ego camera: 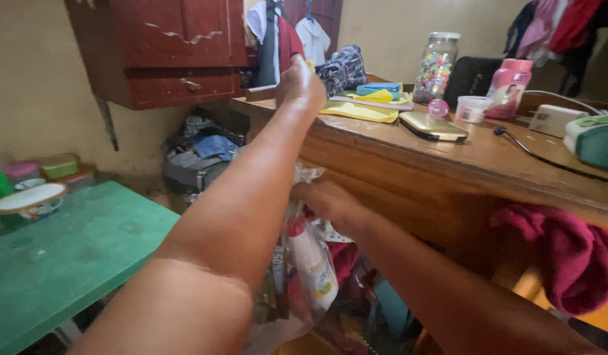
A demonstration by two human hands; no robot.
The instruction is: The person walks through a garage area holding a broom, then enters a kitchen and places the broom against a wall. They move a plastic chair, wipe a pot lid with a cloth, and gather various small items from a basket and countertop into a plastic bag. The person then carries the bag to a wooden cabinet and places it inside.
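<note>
Clear plastic bag (297, 263) hangs lengthwise downward, gripped by right hand (327, 200); left hand (301, 85) closed.

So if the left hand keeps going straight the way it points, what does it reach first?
Most likely the dark plaid cloth bundle on the wooden tabletop, just beyond the left hand. The yellow cloth lies slightly to its right. Depth is hard to judge.

Left hand (301, 84) stretched out over far edge of brown wooden tabletop (462, 158), fingers closed round small yellow object, mostly hidden. Just right of that grip: flat yellow cloth (360, 112), checked dark fabric bundle (343, 68). Right hand (327, 200) below tabletop edge, pinching top of clear crinkled plastic bag (297, 263); white bottle with red cap (312, 263) inside bag under grip.
</note>
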